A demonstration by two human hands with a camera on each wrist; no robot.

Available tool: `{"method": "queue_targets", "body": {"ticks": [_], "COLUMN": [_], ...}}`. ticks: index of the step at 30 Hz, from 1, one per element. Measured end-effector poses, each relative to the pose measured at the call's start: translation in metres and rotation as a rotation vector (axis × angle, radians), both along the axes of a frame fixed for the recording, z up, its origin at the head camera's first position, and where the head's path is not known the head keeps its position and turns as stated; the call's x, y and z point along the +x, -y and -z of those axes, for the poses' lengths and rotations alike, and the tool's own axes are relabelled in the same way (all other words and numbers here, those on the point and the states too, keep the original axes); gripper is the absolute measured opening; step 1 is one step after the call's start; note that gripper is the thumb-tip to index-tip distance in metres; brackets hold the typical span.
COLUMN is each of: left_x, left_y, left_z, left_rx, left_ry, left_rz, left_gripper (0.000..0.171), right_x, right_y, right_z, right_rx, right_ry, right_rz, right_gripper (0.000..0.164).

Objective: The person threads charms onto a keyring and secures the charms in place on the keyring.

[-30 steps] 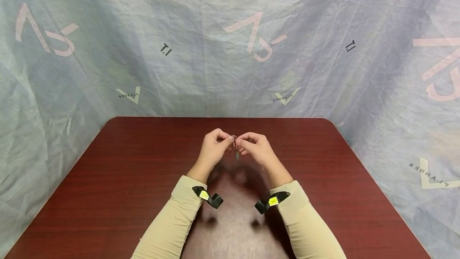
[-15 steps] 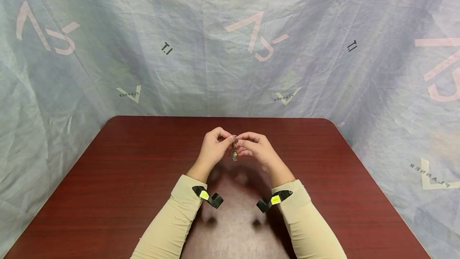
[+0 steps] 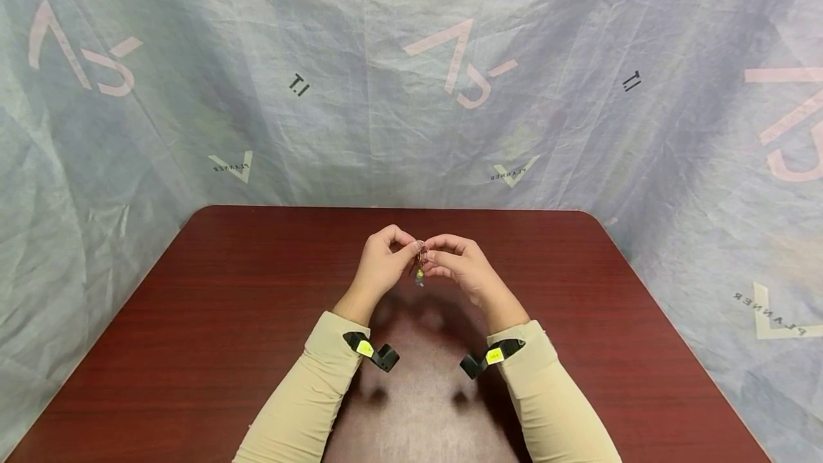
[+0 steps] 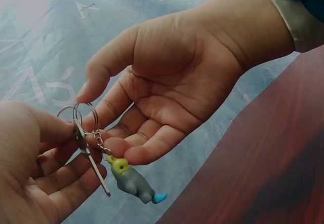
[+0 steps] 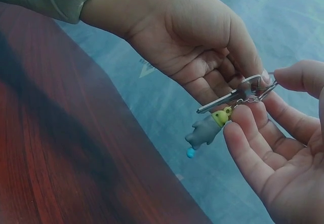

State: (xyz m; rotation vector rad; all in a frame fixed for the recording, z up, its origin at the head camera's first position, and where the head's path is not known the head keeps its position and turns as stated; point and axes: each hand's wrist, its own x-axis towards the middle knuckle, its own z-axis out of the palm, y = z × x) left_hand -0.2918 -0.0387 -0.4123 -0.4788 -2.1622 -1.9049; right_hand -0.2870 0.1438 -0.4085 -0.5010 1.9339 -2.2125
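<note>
Above the table both hands meet at a keyring [image 4: 94, 113] with thin metal loops. My left hand [image 3: 383, 261] pinches the head of a silver key [image 5: 218, 102] beside the loops, between thumb and fingers. With thumb and fingertips, my right hand [image 3: 461, 263] pinches the ring from the other side. A short chain [image 4: 99, 139] runs from the ring to a small grey figure charm [image 4: 132, 182] with a yellow top and a blue tip. The charm hangs beside the right hand's curled lower fingers. Fingertips partly hide the ring, so I cannot tell whether the key is threaded on it.
A dark red wood-grain table [image 3: 212, 334] lies beneath both hands. Grey printed cloth [image 3: 360, 113] stands behind it and along both sides. Black wrist cameras, on the left wrist [image 3: 387, 358] and right wrist [image 3: 471, 366], jut inward between the forearms.
The right hand has shifted very slightly, and the charm below it has swung a little left, its yellow part coming into view. The left hand stays nearly still. Both grips continue.
</note>
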Motion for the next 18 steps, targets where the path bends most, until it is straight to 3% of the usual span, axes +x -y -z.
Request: {"method": "queue_targets", "body": {"ticks": [18], "left_x": [0.0007], "left_y": [-0.0004], "left_z": [-0.0017], "left_rx": [-0.040], "left_ry": [-0.024], "left_rz": [-0.021], "left_gripper": [0.010], "right_x": [0.0018], "right_y": [-0.0002], "right_z": [-0.0023], "right_rx": [-0.063], "right_ry": [-0.007], "right_rz": [-0.038], "right_gripper": [0.026]}}
